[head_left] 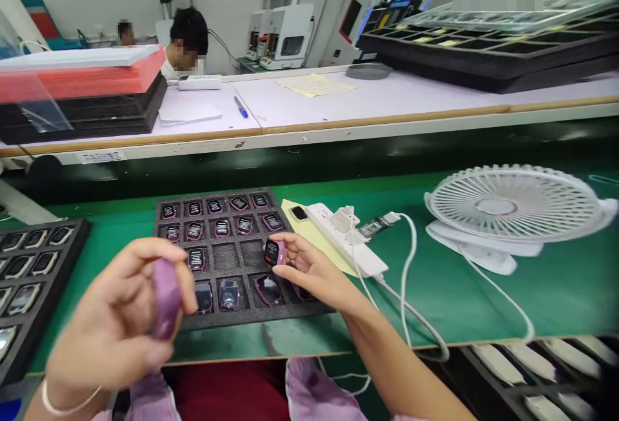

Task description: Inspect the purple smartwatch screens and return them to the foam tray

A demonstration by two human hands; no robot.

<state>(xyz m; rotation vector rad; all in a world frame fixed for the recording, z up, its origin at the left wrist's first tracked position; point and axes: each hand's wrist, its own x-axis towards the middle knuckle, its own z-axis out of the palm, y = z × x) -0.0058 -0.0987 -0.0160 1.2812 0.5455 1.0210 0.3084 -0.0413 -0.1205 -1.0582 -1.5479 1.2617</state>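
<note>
My left hand [113, 318] is raised at the near left, its fingers closed round a purple smartwatch [167, 298] seen edge-on and slightly blurred. Between thumb and fingers, my right hand [312, 269] grips another purple smartwatch [272, 253], its dark screen lit with small text and a red bar. That watch is over the right part of a black foam tray [242, 250]. Watches sit in many of the tray's pockets, the back ones with text on their screens. In the front row, one watch [229, 293] has a dark screen. My right hand partly hides the tray's right side.
A second foam tray [82, 240] with silvery watches lies at the left. Right of the middle tray are a yellow sheet [333, 247], a white power strip [348, 240] with looping cables, and a white fan [512, 205]. Stacked trays [483, 60] rest on the shelf; a person [186, 40] sits beyond.
</note>
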